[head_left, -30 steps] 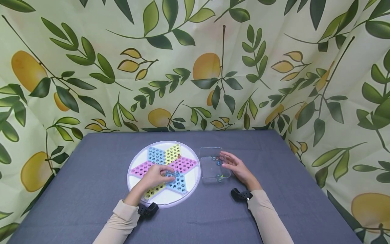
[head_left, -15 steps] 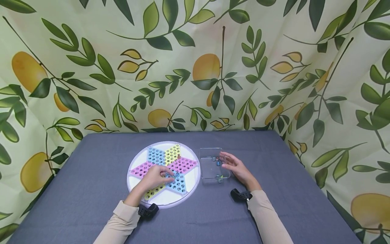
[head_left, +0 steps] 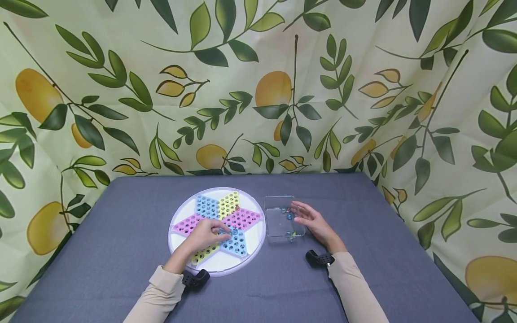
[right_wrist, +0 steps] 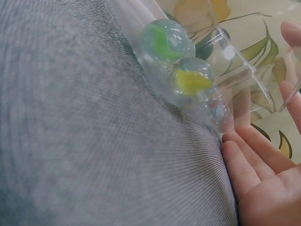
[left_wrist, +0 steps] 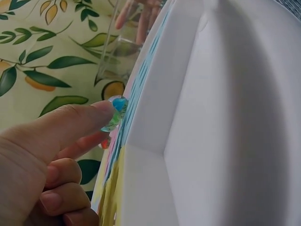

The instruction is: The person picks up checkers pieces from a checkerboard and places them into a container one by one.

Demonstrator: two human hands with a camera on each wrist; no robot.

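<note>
My left hand (head_left: 207, 234) is over the round white Chinese checkers board (head_left: 256, 235), thumb and forefinger at a clear marble (left_wrist: 113, 124) with green in it, pinching it close over the blue triangle (head_left: 239, 246). A blue-streaked marble (left_wrist: 119, 102) shows just past the thumb tip. My right hand (head_left: 317, 224) rests against the right side of a clear plastic box (head_left: 278, 235), fingers loosely extended along its wall. Inside the box lie several glass marbles, among them a green-swirled one (right_wrist: 163, 41) and a yellow-swirled one (right_wrist: 193, 77).
A reddish marble (head_left: 237, 207) sits on the board between the yellow and pink triangles. Board and box stand side by side on a grey cloth-covered table (head_left: 137, 215). A leaf-and-fruit patterned curtain (head_left: 242, 112) hangs behind. Both wrists wear black straps (head_left: 319, 258).
The left hand's fingertips have shifted very slightly at the blue triangle over the last second. The right hand, the box and the board stay where they were.
</note>
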